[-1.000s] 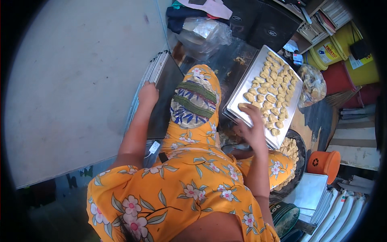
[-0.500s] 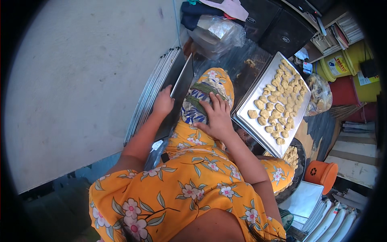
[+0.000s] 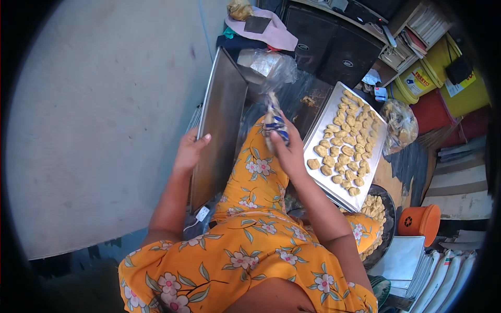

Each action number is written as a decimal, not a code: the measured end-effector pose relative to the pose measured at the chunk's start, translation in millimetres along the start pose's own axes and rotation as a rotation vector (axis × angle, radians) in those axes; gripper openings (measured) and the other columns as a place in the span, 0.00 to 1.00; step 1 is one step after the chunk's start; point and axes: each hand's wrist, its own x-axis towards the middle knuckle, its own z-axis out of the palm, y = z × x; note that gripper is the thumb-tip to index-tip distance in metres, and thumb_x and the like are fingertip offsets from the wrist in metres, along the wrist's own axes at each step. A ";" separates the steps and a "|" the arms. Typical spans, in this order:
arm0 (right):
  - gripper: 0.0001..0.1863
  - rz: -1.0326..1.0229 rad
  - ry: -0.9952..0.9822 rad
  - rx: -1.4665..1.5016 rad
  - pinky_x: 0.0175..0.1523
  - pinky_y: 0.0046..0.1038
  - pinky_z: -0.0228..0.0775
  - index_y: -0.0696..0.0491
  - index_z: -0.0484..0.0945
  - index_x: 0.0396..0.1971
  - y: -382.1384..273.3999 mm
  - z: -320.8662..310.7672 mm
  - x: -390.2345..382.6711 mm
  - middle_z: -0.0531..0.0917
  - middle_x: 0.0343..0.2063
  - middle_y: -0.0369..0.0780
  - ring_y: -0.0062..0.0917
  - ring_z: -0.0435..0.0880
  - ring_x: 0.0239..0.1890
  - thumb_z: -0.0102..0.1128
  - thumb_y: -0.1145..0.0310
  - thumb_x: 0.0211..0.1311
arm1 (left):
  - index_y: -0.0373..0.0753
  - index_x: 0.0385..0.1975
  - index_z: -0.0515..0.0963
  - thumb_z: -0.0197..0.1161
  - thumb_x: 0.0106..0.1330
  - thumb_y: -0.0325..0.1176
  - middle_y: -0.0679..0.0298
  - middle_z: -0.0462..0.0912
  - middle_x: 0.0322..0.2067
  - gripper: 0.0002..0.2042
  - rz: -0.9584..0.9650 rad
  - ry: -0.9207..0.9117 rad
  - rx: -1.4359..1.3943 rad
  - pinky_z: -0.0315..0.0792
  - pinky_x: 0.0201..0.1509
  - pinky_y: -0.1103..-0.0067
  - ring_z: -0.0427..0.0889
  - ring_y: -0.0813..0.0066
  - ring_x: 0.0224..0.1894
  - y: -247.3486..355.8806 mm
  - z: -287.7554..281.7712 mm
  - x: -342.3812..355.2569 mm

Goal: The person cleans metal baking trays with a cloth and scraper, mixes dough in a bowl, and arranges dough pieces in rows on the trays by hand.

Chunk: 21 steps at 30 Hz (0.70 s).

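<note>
My left hand point(image 3: 190, 154) grips a dark metal baking tray point(image 3: 222, 115) held upright on its edge, at the left of my leg. Behind it, more trays point(image 3: 194, 117) lean by the pale board. My right hand point(image 3: 287, 146) is closed on a bunched patterned cloth point(image 3: 275, 120), white and blue, above my thigh in floral orange fabric. To the right rests a silver tray point(image 3: 329, 185) on other trays, covered with lumps of yellowish dough point(image 3: 347, 151). A dark round basin point(image 3: 387, 208) with more pieces is partly hidden under it and by my leg.
Black speaker boxes point(image 3: 348, 57), a shelf of papers and yellow and red buckets point(image 3: 459, 104) line the back right. An orange bucket point(image 3: 420, 224) and stacked white sheets stand at lower right. A plastic bag point(image 3: 261, 68) and folded cloths are at the back.
My left hand has lifted a tray up from the leaning stack. My right hand has moved from over the dough tray to the cloth on my thigh and picked it up, bunched.
</note>
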 end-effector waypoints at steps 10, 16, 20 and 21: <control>0.37 -0.121 -0.074 0.458 0.66 0.29 0.60 0.52 0.55 0.72 -43.0 146.2 75.9 0.68 0.63 0.46 0.29 0.69 0.63 0.54 0.52 0.70 | 0.31 0.71 0.54 0.59 0.67 0.32 0.47 0.67 0.63 0.34 0.177 0.139 0.139 0.66 0.63 0.73 0.70 0.63 0.62 34.2 9.3 9.4; 0.30 0.208 0.176 0.435 0.46 0.23 0.70 0.55 0.71 0.56 -4.6 62.2 65.2 0.80 0.38 0.38 0.19 0.77 0.39 0.56 0.44 0.68 | 0.32 0.71 0.50 0.65 0.63 0.46 0.41 0.55 0.69 0.43 -0.025 -0.143 0.805 0.51 0.74 0.66 0.56 0.47 0.72 -108.9 30.8 -32.1; 0.25 0.193 0.255 0.529 0.41 0.22 0.69 0.56 0.73 0.51 11.3 23.4 61.9 0.79 0.35 0.34 0.17 0.76 0.35 0.55 0.48 0.70 | 0.32 0.70 0.53 0.63 0.64 0.43 0.40 0.60 0.66 0.39 0.019 0.005 0.894 0.58 0.71 0.65 0.61 0.45 0.68 -130.6 30.7 -40.2; 0.25 0.198 0.253 0.529 0.41 0.22 0.69 0.56 0.73 0.51 13.9 20.7 59.2 0.79 0.35 0.34 0.17 0.76 0.35 0.55 0.48 0.70 | 0.31 0.69 0.54 0.63 0.64 0.41 0.40 0.63 0.64 0.38 0.006 -0.003 0.926 0.62 0.68 0.65 0.65 0.44 0.66 -143.5 16.8 -41.4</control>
